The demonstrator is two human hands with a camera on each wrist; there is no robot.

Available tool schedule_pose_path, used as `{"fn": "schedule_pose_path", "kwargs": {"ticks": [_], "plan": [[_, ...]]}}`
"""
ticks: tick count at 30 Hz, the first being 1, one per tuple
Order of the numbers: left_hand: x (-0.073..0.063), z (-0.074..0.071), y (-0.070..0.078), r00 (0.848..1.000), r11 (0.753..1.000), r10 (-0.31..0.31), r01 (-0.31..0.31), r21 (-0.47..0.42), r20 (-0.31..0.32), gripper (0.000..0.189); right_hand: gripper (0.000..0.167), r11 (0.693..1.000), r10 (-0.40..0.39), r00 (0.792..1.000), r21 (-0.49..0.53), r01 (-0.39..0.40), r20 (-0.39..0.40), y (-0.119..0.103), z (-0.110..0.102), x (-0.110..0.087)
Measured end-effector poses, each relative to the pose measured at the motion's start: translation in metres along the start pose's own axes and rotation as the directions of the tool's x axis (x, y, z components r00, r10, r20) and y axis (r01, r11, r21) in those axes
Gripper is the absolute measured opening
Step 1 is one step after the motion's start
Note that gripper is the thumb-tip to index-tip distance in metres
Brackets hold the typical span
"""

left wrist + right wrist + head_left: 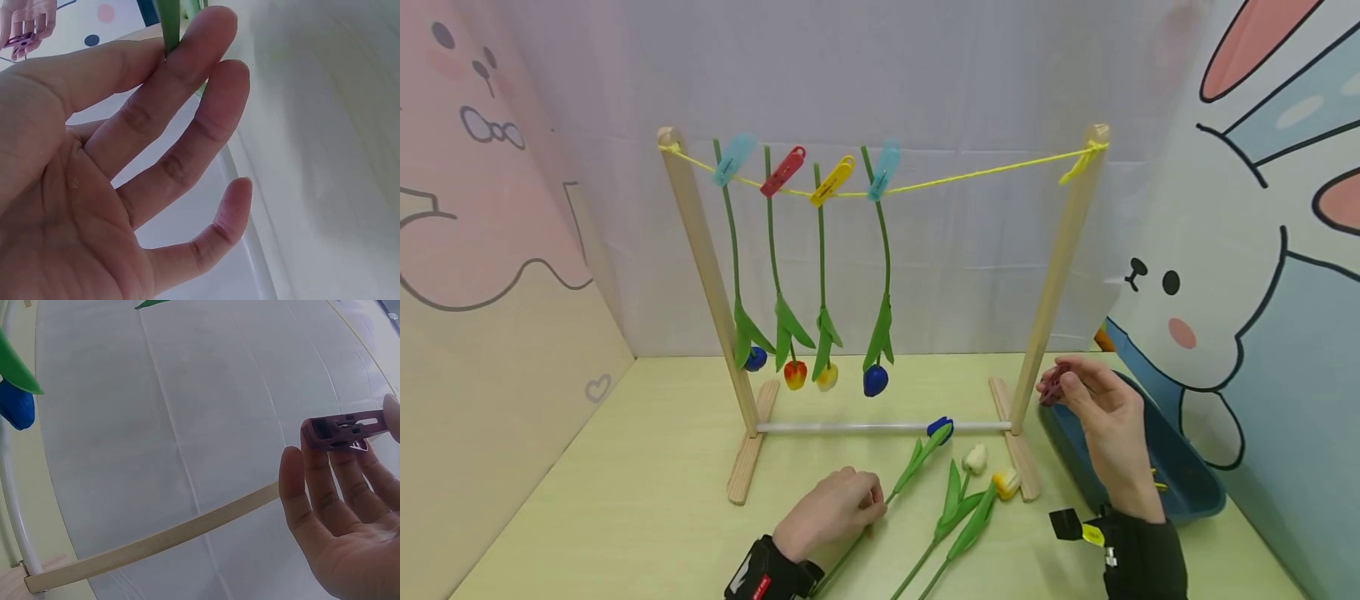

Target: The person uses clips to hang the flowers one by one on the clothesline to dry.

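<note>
My left hand pinches the green stem of a blue artificial tulip low over the table. In the left wrist view the stem runs between the thumb and a fingertip, while the other fingers stay apart. At the right, over a blue bin, my right hand holds a dark purple clothespin. The right wrist view shows this clothespin lying across the fingertips, with the thumb at one end. A white tulip and a yellow-white tulip lie on the table between the hands.
A wooden stand carries a sagging yellow string. Several tulips hang head-down from it by blue, red and yellow clothespins, on the string's left half. The blue bin stands right of the stand, with something yellow inside.
</note>
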State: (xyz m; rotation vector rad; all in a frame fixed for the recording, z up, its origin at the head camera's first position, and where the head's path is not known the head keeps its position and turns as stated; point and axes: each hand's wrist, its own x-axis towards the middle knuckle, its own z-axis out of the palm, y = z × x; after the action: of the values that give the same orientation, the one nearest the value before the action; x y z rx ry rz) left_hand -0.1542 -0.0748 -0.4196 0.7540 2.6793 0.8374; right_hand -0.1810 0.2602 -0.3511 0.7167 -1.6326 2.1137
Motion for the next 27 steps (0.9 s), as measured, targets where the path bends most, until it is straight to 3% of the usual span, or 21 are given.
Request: {"fn": "schedule_pose_path", "kwargs": {"ticks": [6,19,27], "plan": [[0.0009,-0.0015,-0.0018,1.0,0.999,0.024,-0.024,-0.038,-0.014,0.015,0.027,1.0,0.006,1.0,0.0,-0.006,-0.004,-0.0003,-0.0001,-0.0002],[0.0019,-0.0041,-0.0008,0.984,0.996,0.092,-0.093,0.0,-0.156,0.01,0.028,1.0,0.009,1.0,-0.018,-0.009,-0.008,-0.0008,-0.0009,-0.0004],[0.004,-0.0031,0.0,0.95,0.984,0.147,-0.112,0.139,-0.274,0.009,0.028,1.0,0.007,1.0,-0.015,-0.008,-0.009,-0.0011,-0.0013,-0.0006]]}}
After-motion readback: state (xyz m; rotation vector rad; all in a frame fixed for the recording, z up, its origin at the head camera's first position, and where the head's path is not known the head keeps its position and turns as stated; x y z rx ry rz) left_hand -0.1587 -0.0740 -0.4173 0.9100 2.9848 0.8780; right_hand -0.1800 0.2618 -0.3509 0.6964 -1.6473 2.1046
